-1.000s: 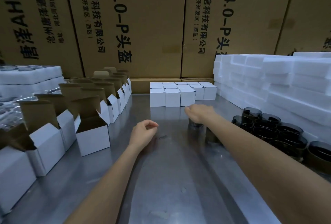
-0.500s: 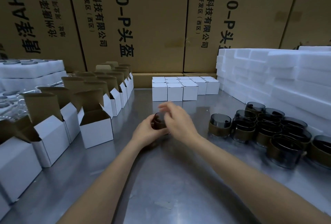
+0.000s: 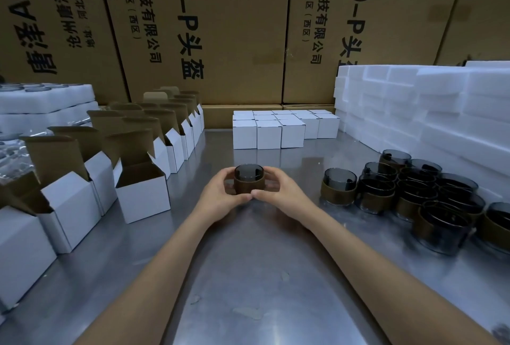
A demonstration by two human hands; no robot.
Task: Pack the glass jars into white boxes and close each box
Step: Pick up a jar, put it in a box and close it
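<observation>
A dark smoked glass jar (image 3: 248, 179) with a brown paper band stands upright between both hands above the middle of the steel table (image 3: 262, 275). My left hand (image 3: 220, 195) holds it from the left and my right hand (image 3: 278, 193) from the right, fingers curled round it, thumbs meeting in front. The nearest open white box (image 3: 142, 190) stands to the left, its brown flap raised. Several more banded jars (image 3: 408, 193) are clustered at the right.
Rows of open white boxes (image 3: 69, 201) line the left side. Closed white boxes (image 3: 278, 129) stand at the back centre. White foam blocks (image 3: 430, 113) are stacked at the right, foam trays (image 3: 41, 104) at the far left. Large cardboard cartons (image 3: 220, 27) wall off the back.
My right hand picked a jar from the right-hand group and brought it to the centre. My left hand joined it, and both now hold the jar upright.
</observation>
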